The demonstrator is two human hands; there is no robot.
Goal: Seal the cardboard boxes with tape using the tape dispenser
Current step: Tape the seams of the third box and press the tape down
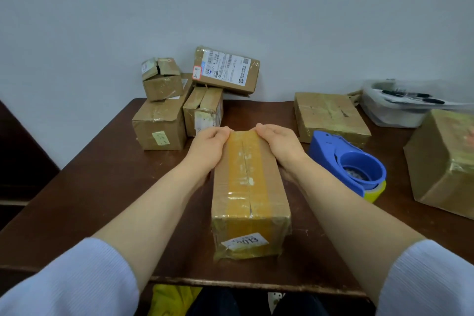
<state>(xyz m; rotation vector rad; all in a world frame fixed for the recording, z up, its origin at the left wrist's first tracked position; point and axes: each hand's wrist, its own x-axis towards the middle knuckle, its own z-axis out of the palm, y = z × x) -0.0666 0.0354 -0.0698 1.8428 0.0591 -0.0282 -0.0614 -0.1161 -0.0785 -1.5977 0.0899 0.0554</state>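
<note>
— How many boxes have you got there?
— You've got 7 cardboard boxes: 1 long box (250, 192) in front, 4 stacked at back left (189, 95), 1 flat one (329, 115) back right, 1 big one (443, 161) at far right.
— Anything else?
— 1 blue tape dispenser (348, 161), 1 clear container (395, 108) w/ 2 black pens (413, 97). 2 hands.

Glossy-taped cardboard box (250, 187), matt wooden table (102, 174)
</note>
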